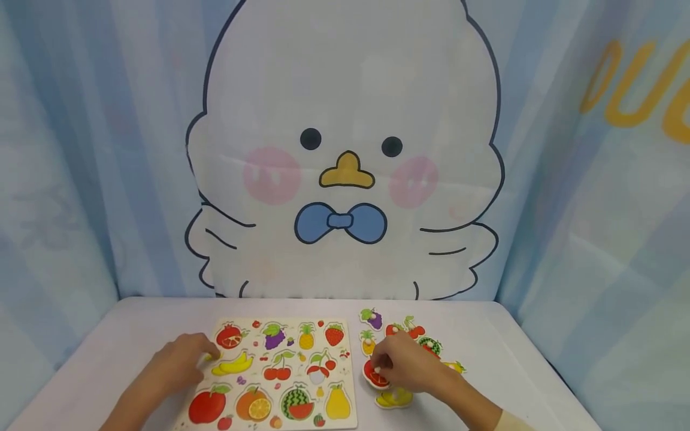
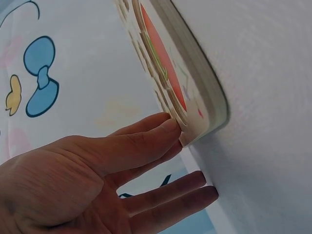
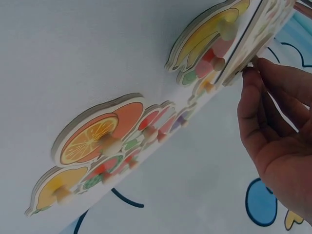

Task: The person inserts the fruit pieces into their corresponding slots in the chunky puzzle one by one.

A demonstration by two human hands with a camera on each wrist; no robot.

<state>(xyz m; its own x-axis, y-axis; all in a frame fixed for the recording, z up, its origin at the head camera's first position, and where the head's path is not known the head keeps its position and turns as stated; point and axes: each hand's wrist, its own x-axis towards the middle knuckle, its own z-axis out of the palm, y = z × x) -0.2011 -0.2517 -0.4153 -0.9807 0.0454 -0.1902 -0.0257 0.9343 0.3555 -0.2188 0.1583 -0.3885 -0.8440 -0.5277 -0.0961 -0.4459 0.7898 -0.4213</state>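
A wooden fruit puzzle board (image 1: pixel 256 388) lies on the table. At its left edge is my left hand (image 1: pixel 180 362), and the left wrist view shows the thumb and fingertips touching the board's corner (image 2: pixel 195 129) with the outer fingers stretched out. My right hand (image 1: pixel 406 362) is beyond the board's right side. Its thumb and index fingertips pinch the knob of a red fruit puzzle piece (image 1: pixel 372 378), shown nearly edge-on in the right wrist view. Just in front of that piece lies a banana piece (image 1: pixel 390 400).
Several more knobbed pieces lie right of the board, including grapes (image 1: pixel 372 317), a pineapple (image 1: pixel 368 341), a watermelon (image 1: pixel 431 344) and an orange (image 3: pixel 95 136). The right hand covers part of this group. Behind the table (image 1: pixel 517 371) hangs a curtain (image 1: pixel 345 78) with a cartoon bird.
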